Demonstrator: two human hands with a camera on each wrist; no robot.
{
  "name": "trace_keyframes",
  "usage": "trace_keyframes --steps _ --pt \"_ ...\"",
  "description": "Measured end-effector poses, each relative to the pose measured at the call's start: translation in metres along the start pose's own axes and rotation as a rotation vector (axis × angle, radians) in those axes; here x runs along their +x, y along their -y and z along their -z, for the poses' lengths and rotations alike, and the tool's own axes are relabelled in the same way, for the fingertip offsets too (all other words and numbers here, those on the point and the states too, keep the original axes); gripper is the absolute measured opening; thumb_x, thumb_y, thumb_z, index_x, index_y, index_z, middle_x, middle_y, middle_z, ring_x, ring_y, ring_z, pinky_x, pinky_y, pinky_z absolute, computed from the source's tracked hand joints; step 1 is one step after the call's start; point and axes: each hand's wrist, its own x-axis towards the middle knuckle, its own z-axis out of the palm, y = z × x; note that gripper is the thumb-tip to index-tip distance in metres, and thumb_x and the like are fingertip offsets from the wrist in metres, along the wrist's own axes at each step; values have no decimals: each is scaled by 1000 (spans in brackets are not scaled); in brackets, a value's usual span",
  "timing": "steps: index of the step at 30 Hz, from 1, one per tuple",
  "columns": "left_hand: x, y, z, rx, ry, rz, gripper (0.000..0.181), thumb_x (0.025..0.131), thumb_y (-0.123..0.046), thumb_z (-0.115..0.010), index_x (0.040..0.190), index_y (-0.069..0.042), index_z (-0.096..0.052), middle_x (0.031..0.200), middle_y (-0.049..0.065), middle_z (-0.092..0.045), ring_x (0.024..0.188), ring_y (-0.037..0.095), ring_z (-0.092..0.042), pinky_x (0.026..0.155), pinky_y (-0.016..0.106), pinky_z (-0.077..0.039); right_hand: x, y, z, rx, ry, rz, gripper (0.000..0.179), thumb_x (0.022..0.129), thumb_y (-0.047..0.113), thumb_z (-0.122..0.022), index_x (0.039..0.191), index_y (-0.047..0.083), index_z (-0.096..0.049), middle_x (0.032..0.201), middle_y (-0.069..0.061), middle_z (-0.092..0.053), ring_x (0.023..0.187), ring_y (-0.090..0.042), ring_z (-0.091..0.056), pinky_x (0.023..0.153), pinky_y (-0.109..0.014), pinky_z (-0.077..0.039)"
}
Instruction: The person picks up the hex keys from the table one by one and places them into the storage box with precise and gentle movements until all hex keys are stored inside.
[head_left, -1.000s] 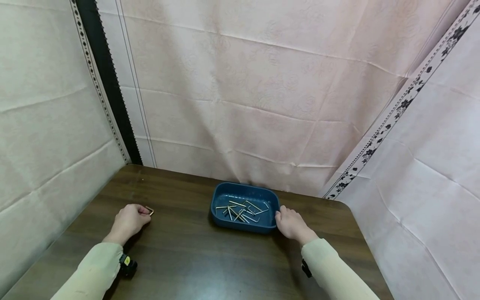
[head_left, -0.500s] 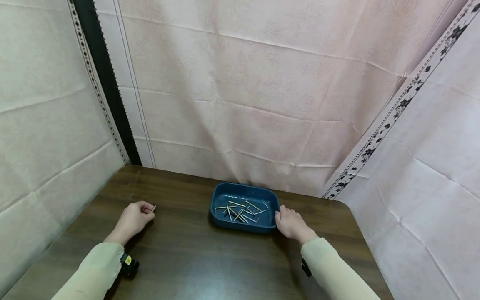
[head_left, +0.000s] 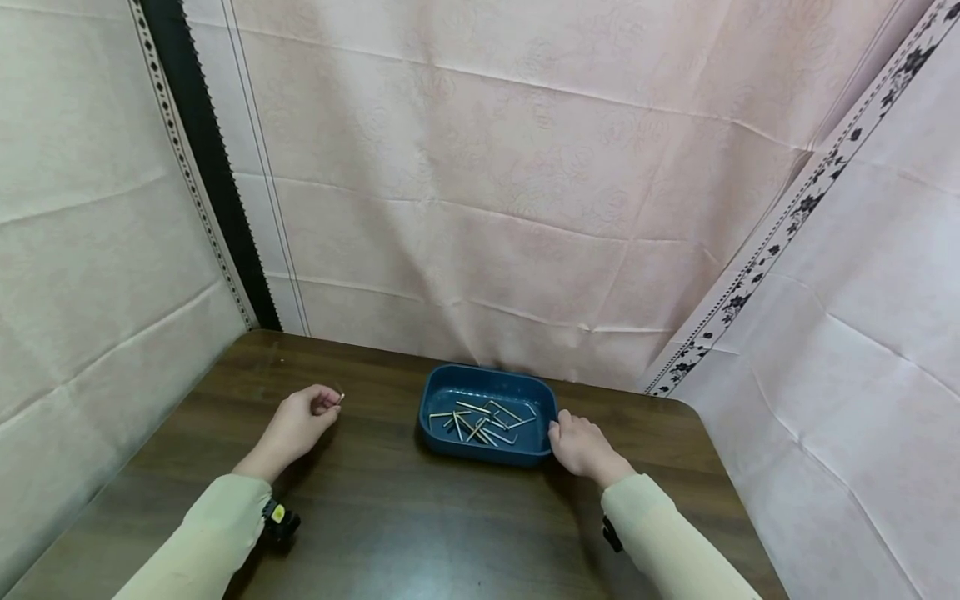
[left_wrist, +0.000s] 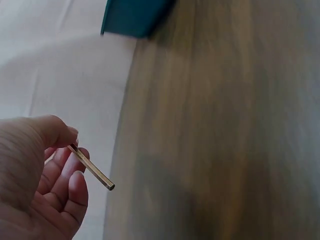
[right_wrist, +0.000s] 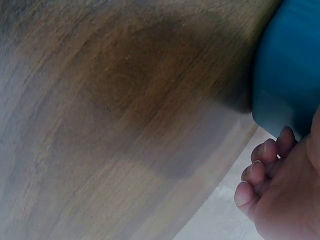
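Note:
Between thumb and fingertips my left hand (head_left: 294, 427) pinches a brass-coloured hex key (left_wrist: 93, 168); its straight arm points out past the fingers in the left wrist view, the other end hidden in the grip. The hand is above the left part of the table. To its right sits a blue rectangular tray (head_left: 468, 448) with several similar L-shaped hex keys (head_left: 486, 423) lying loose inside. My right hand (head_left: 585, 450) holds the tray at its right end, and its curled fingers (right_wrist: 254, 172) show beside the tray's corner in the right wrist view.
The dark wood-grain table (head_left: 375, 517) has rounded far corners. A pale cloth (head_left: 480, 208) hangs close behind the tray, and more patterned cloth (head_left: 847, 333) stands along the right and left sides.
My left hand has lifted the hex key from the table and moved right and farther forward with it. The right hand and the tray have stayed in place.

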Motion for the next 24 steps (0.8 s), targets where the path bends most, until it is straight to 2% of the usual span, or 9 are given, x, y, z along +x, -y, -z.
trace_keyframes --steps 4,11,20,24 --pt "5 -21 -10 -30 24 -53 14 92 -8 -63 105 -1 -63 94 6 -63 87 20 -60 78 38 -50 1 0 -1 -3 1 -3 33 104 33 -35 116 6 -50 95 -5 -53 88 -24 -48 84 -43 -41" --pt "6 -52 -29 -70 82 -102 10 91 -7 -66 101 -7 -64 92 2 -62 84 17 -58 77 36 -50 2 1 -3 -9 -19 5 32 104 31 -35 113 6 -51 94 -5 -53 88 -25 -48 85 -44 -40" --pt "7 -78 -45 -81 114 -150 12 90 -8 -67 100 -12 -64 90 -1 -62 82 15 -58 78 34 -51 3 -5 -5 -175 -115 74 38 103 38 -35 111 6 -54 104 -9 -56 98 -29 -49 91 -47 -38" --pt "8 -88 -49 -58 109 -175 13 89 -8 -68 101 -12 -64 91 -2 -61 81 15 -57 78 33 -51 2 -7 -4 -207 -157 102 40 102 40 -36 113 6 -54 106 -9 -56 101 -29 -49 92 -46 -37"
